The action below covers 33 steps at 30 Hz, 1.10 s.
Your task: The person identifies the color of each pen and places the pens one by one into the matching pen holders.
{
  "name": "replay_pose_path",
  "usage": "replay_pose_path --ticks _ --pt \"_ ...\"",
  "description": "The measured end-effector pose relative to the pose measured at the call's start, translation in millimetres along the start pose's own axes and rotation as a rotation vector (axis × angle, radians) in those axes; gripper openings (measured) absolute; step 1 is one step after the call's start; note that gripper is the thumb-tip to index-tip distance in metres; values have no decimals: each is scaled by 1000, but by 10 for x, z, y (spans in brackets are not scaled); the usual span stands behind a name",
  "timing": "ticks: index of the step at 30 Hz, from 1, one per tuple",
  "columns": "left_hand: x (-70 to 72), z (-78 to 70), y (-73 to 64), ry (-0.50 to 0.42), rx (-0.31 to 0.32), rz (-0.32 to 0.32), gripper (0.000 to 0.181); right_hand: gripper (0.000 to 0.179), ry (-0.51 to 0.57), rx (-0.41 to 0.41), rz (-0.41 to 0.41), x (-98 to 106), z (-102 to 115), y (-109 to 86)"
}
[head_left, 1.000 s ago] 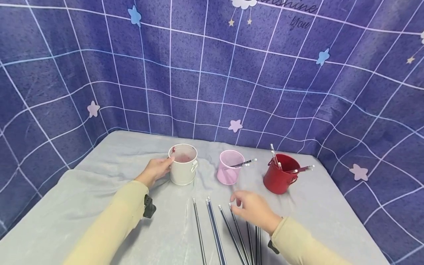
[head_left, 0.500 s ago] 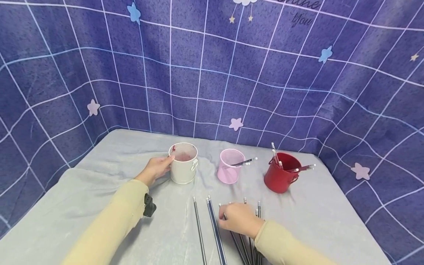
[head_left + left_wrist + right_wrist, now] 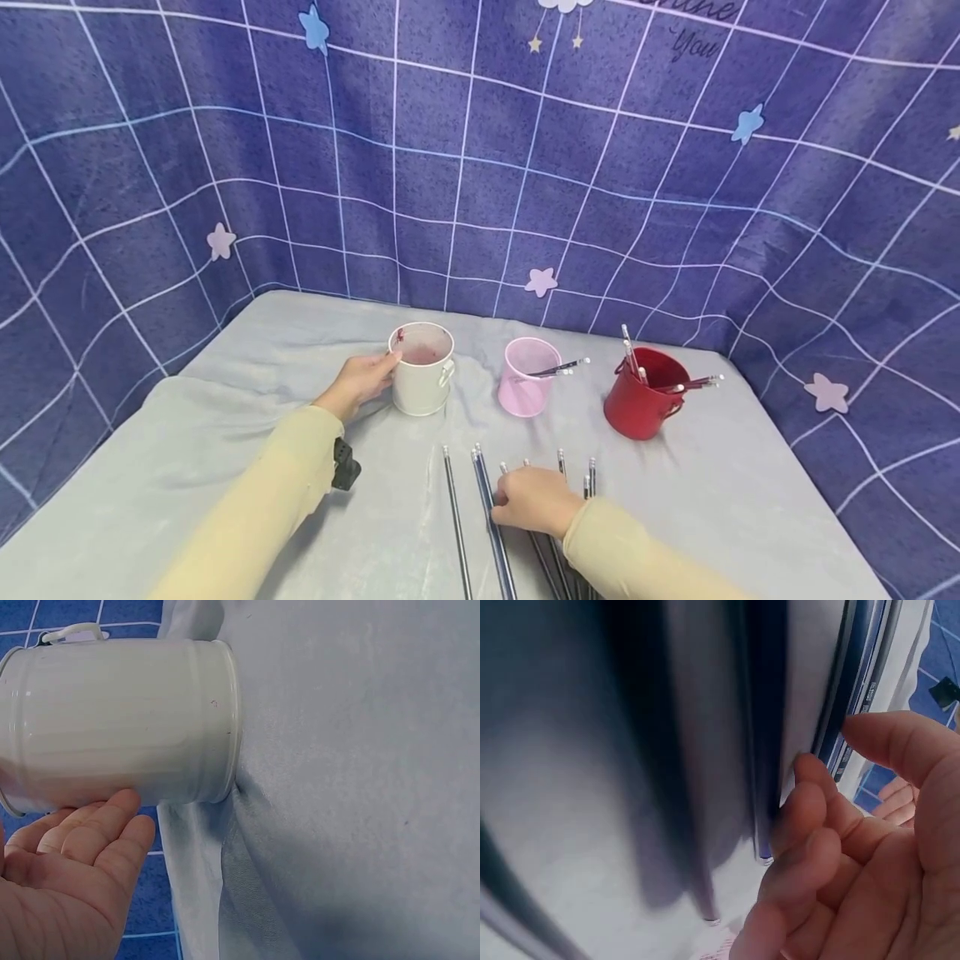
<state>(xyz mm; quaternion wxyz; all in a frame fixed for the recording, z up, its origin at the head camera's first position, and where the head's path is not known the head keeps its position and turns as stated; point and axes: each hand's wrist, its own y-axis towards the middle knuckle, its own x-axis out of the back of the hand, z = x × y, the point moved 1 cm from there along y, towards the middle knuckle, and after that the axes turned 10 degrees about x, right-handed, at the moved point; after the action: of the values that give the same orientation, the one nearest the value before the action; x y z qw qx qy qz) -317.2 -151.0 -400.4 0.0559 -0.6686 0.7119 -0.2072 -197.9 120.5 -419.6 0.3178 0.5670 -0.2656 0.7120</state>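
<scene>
My left hand holds the white bucket at its left side, thumb at the rim. The left wrist view shows fingers against the lower wall of the bucket. My right hand is low over the cloth among dark pencils with pale eraser ends. In the right wrist view its thumb and index finger pinch dark blue pencils from either side; how many is unclear. The hand covers parts of other pencils beneath it. A single pencil lies apart to the left.
A pink cup with a few dark pencils leaning out stands mid-table. To its right, a red bucket holds several pencils. Wrinkled grey cloth covers the table; a blue grid-patterned curtain hangs behind.
My right hand has come down and left from above the pencils, and its fingers have closed on the pair left of the bunch. My left hand stays on the white bucket.
</scene>
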Motion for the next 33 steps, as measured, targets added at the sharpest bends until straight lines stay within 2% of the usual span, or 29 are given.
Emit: replay_pose_path --ticks 5,13,24,28,33 --pt "14 -15 0 3 3 2 61 19 -18 -20 32 0 60 54" --pt "22 -4 -2 1 -7 9 61 39 -79 -67 45 -30 125 106" --pt "11 -2 -5 -6 -11 6 61 37 -104 -90 73 -49 107 175" --pt "10 1 -16 -3 -6 15 61 38 -105 -59 52 -28 105 171" --pt "6 3 -20 -8 -8 19 61 37 -74 -3 -33 50 92 186"
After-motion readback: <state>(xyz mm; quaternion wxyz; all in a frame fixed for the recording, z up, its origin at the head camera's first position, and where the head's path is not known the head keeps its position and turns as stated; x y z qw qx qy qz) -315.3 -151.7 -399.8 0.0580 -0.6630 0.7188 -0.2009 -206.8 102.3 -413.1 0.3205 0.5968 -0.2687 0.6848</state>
